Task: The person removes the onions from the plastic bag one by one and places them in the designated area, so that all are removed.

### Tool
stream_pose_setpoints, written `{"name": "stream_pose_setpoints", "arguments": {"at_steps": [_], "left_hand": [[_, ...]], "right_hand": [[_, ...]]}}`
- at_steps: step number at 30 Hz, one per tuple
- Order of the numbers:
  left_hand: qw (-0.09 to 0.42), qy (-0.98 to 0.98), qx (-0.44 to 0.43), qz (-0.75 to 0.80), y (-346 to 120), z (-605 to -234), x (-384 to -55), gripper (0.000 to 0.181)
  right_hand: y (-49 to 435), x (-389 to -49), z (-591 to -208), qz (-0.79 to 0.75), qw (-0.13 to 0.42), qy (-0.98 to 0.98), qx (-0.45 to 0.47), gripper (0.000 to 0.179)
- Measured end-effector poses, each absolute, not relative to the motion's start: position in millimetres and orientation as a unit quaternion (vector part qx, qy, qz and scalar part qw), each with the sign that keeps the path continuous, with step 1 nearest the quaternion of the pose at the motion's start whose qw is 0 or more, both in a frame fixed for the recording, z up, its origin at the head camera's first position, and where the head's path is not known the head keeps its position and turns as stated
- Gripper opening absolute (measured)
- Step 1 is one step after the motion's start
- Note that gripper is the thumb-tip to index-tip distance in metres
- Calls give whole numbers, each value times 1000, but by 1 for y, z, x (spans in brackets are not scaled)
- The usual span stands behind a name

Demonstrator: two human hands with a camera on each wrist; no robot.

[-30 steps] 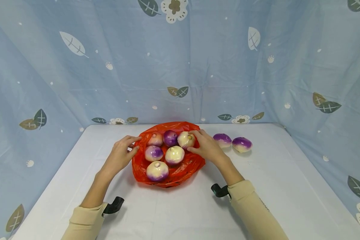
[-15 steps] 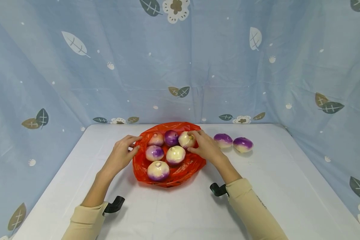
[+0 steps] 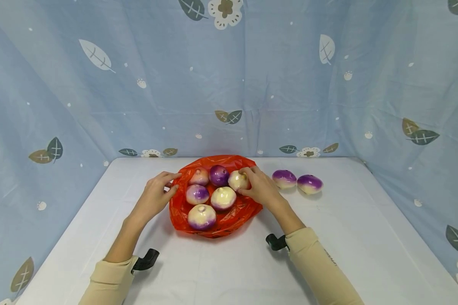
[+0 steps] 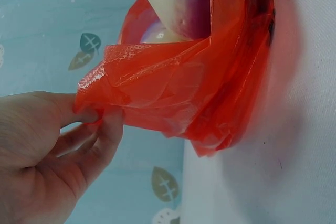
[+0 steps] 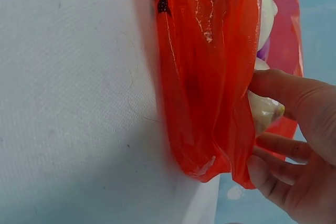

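A red plastic bag (image 3: 246,212) lies with its mouth spread wide, several glossy purple-and-white turnips inside. My left hand (image 3: 154,192) pinches the bag's left edge between thumb and fingers; the left wrist view shows the film (image 4: 157,87) pulled up at the fingertips. At the bag's right side, my right hand (image 3: 263,188) holds a pale turnip (image 3: 236,181) between thumb and fingers. The right wrist view shows that turnip (image 5: 262,111) behind the bag's rim, partly hidden by the film. A cream turnip (image 3: 223,198) and a purple one (image 3: 219,175) lie beside it.
Two more turnips, one (image 3: 284,178) near the right hand and another (image 3: 310,184) farther right, sit on the white table (image 3: 213,271) outside the bag. A blue leaf-patterned curtain (image 3: 156,84) stands behind the table. Black wrist mounts (image 3: 146,259) stick out from both sleeves.
The pale turnip at the right hand has shifted slightly toward the front and tilted a little. The left hand stays at the bag's edge. The whole head view has drifted slightly.
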State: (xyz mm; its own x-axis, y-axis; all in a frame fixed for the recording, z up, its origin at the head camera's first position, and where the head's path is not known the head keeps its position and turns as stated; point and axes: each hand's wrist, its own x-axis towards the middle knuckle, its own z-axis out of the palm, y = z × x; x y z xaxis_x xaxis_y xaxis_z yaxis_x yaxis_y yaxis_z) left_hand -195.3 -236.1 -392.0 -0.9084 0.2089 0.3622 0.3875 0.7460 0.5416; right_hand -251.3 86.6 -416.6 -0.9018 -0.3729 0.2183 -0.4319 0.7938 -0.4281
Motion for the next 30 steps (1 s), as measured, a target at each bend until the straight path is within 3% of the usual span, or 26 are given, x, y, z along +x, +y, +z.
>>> {"name": "stream_pose_setpoints", "arguments": {"at_steps": [30], "left_hand": [[141, -922, -162, -321, -236, -389, -193, 34]], "right_hand": [[83, -250, -422, 232, 67, -947, 214, 64]]}}
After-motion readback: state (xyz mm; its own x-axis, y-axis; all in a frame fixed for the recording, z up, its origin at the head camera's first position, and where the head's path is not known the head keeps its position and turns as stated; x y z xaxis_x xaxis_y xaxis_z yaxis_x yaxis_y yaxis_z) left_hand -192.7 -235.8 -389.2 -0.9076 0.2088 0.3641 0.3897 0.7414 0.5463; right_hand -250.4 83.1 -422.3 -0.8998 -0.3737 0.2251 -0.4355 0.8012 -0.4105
